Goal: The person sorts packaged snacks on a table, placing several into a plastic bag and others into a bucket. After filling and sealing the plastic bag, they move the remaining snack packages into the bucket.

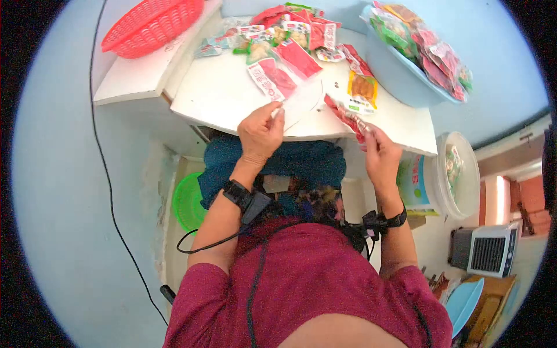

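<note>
My right hand [382, 155] is closed on the end of a red snack packet [346, 118], which slants up and left over the table's front edge. A yellow-and-white packet [362, 93] with brown food lies just beyond it. My left hand [260, 132] is at the front edge of the white table [214, 98], thumb and fingers pinched together. Whatever is between its fingertips is too small to make out. Right above those fingertips lies a pink-and-white packet [271, 79], with a pink packet [297, 59] beside it.
More packets are heaped at the table's back [290, 29]. A blue basin [394, 72] full of packets stands on the right. A red basket [152, 26] rests on the left ledge. Below are a white bucket [462, 191] with packets inside and a green basket [188, 203].
</note>
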Available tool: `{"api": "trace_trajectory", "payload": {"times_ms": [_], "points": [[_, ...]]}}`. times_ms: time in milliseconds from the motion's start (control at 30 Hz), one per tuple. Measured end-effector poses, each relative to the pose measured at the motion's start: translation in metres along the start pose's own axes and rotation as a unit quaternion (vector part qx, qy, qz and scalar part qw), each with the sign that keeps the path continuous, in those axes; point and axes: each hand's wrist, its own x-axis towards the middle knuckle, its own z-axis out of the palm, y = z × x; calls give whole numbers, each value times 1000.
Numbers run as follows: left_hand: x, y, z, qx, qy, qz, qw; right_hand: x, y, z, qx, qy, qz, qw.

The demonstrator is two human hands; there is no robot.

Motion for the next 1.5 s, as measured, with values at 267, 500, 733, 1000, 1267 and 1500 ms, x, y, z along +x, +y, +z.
{"api": "trace_trajectory", "payload": {"times_ms": [267,500,733,1000,1267,1500], "points": [[-1,-8,2,-6,-5,7,1000,0,-13,-23,400,-60,287,868],[0,-4,-1,-27,-18,-41,999,-4,-14,-6,451,-123,329,820],[1,5,1,-85,24,-36,995,1,-21,7,496,-159,346,781],[3,23,-6,79,0,111,991,13,-33,26,518,-177,331,768],[5,21,-9,103,25,126,986,15,-35,27,452,-174,326,812],[-1,27,-2,72,12,133,988,22,-33,42,521,-209,331,758]]}}
